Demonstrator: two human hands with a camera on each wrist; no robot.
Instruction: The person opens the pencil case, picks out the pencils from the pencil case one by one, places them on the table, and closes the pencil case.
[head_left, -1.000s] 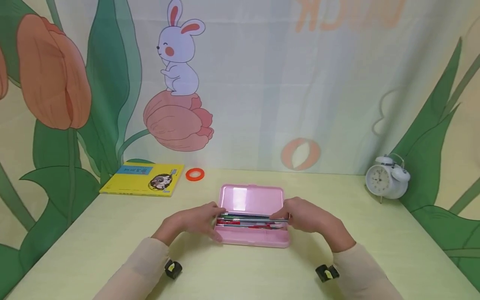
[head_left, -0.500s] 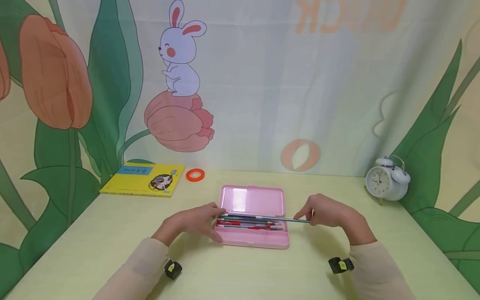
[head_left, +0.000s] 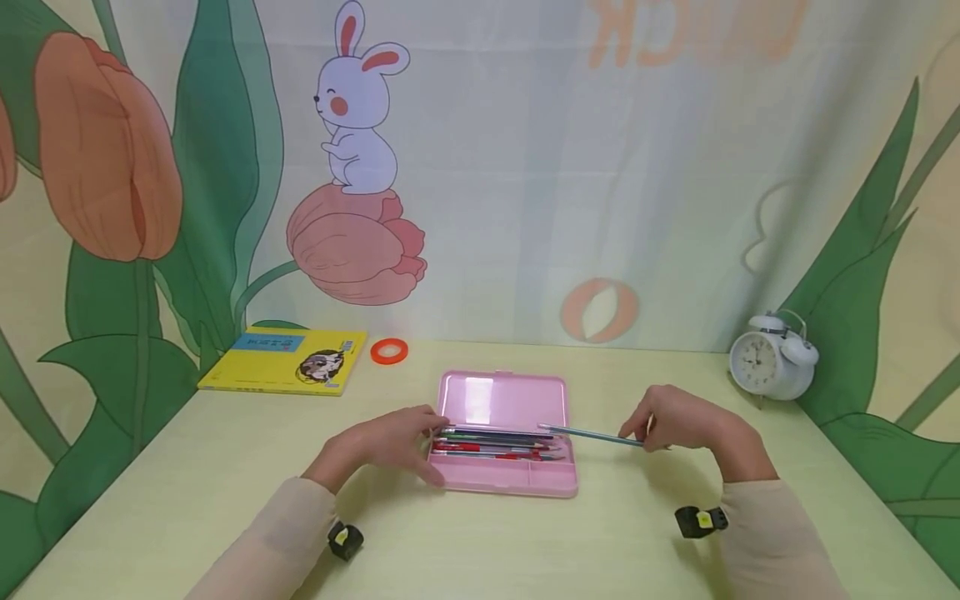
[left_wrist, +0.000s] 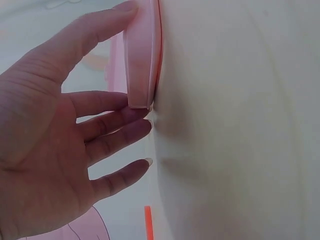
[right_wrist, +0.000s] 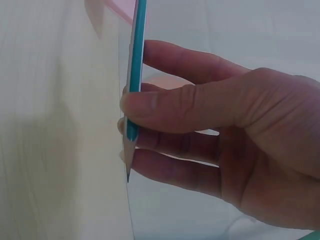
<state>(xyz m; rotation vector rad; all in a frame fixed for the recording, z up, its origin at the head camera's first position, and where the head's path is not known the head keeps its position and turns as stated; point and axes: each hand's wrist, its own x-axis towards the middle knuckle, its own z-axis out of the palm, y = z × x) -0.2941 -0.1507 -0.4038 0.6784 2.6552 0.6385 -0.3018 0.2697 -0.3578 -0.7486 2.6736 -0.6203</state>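
A pink plastic pencil case (head_left: pixel 525 398) lies on the table with its lid laid back. Several pencils and red-marked pens or pencils (head_left: pixel 487 447) fill its long compartment. My left hand (head_left: pixel 393 440) grips the case's left end, thumb at the front edge and fingertips at the back corner in the left wrist view. To the right of the case, my right hand (head_left: pixel 678 418) pinches a teal striped pencil (right_wrist: pixel 135 65) near its sharpened end between thumb and fingers. That pencil's other end points left, overlapping the case's right edge in the head view.
At the back left lies a yellow-and-blue book (head_left: pixel 285 360), with an orange-red tape roll (head_left: pixel 389 351) to its right. A white twin-bell alarm clock (head_left: pixel 772 358) stands at the back right. Behind the table hangs a cloth printed with a rabbit (head_left: pixel 356 125) and tulips.
My right hand has drawn the teal pencil out of the case and moved right with it. My left hand has stayed at the case's left end.
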